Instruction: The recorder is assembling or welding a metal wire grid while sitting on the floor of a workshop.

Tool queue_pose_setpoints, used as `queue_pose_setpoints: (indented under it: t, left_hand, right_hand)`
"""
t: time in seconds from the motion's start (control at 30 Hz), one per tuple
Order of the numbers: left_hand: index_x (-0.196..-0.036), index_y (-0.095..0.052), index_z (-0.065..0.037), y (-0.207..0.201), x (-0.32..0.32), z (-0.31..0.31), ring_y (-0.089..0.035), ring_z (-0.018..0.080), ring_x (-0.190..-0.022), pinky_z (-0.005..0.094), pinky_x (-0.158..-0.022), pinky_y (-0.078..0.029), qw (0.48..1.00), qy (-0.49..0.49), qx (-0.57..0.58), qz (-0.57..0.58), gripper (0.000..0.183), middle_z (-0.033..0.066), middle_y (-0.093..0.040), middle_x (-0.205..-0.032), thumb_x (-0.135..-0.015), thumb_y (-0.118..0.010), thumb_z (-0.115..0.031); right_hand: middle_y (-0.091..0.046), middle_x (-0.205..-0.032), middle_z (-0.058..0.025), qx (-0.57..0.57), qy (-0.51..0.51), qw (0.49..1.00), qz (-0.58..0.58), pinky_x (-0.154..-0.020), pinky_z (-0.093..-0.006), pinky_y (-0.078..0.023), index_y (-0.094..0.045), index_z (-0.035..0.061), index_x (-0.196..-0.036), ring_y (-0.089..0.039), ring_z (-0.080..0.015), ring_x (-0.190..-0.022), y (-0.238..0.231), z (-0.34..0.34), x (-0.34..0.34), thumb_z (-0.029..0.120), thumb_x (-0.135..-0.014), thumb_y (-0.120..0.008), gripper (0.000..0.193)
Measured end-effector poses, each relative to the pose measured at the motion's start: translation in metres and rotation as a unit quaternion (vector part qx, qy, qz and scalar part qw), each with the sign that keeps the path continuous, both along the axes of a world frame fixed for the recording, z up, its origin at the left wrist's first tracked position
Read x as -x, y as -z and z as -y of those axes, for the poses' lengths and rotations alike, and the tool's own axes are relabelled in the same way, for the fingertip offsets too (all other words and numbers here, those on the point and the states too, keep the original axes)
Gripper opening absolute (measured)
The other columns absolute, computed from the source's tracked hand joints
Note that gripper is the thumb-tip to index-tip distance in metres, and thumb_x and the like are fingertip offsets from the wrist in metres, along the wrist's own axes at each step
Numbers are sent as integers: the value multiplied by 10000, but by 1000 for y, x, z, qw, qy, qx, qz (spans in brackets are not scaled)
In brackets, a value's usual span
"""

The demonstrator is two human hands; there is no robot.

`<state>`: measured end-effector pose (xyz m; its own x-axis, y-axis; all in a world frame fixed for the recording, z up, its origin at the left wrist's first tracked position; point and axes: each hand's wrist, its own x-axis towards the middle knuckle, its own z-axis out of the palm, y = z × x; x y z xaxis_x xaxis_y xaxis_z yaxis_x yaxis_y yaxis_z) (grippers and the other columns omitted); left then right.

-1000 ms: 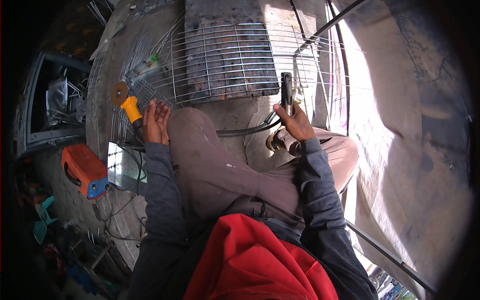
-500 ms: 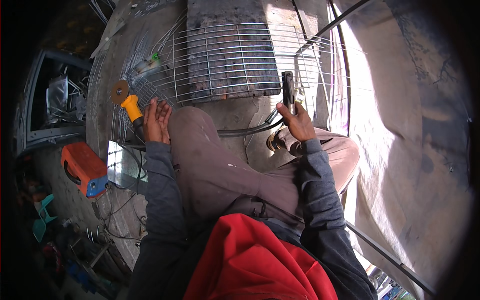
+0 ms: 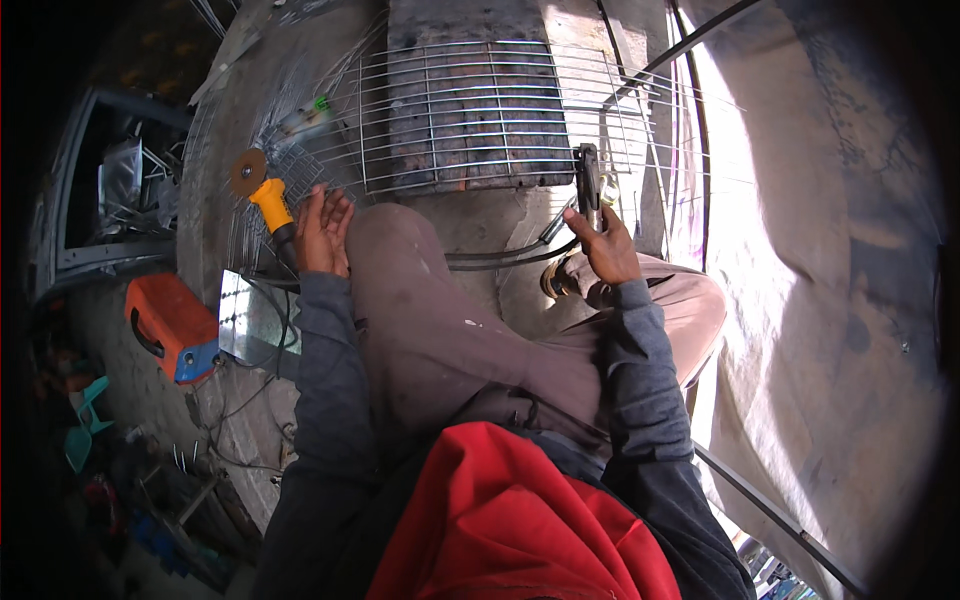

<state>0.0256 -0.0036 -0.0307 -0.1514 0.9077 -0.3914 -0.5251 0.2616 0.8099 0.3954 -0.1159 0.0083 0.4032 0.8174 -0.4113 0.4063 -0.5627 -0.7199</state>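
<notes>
In my right hand [image 3: 613, 248] is a dark welding clamp [image 3: 588, 175], held upright with its jaws at the near right edge of a wire grid [image 3: 470, 115]. Whether the jaws touch the wires, I cannot tell. My left hand [image 3: 323, 235] rests by my bent knee, palm partly up, its fingers loosely extended and nothing in it. Just left of it lies a yellow angle grinder [image 3: 270, 203] with a brown disc. The grid of thin metal rods lies across a dark, stained board [image 3: 420, 165].
Black cables [image 3: 500, 258] cross the floor between my legs. An orange welding machine [image 3: 165, 325] stands at left beside a shiny metal sheet [image 3: 255, 325]. Loose wire rods lie beyond the grinder. A dark metal bar [image 3: 690, 45] slants at upper right, near a pale cloth [image 3: 790, 350].
The whole view has shifted slightly, the grid and board appearing a little further right. The left hand's fingers have drawn somewhat closer together. My right hand keeps its hold on the clamp.
</notes>
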Motion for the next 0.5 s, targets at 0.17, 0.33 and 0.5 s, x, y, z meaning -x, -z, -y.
queue_pose_setpoints:
  t: [0.17, 0.33, 0.5]
  left_hand:
    - [-1101, -553, -43, -2, -5, 1, -624, 173, -886, 339, -912, -492, 1000, -4, 8, -11, 294, 96, -635, -980, -889, -627, -232]
    - [-1064, -588, -50, -2, -16, 3, -620, 169, -899, 324, -908, -487, 1000, 15, 6, -10, 244, 94, -635, -986, -883, -636, -206]
    - [-1053, -594, -29, -7, -17, 4, -615, 172, -916, 318, -931, -467, 999, 27, 16, -25, 280, 91, -630, -996, -857, -672, -212]
  right_hand:
    - [-629, -788, -163, 10, -5, 1000, 10, -728, -355, -465, -596, -53, -999, -605, -261, -762, -8, 4, 2, 600, -765, -641, 694]
    - [-636, -821, -164, 4, -5, 1000, 21, -746, -348, -465, -605, -45, -999, -604, -249, -779, -6, 7, -3, 568, -783, -645, 652]
    - [-632, -832, -197, 14, -2, 999, 44, -766, -374, -459, -592, -41, -1010, -620, -301, -818, -8, 7, 1, 586, -777, -635, 669]
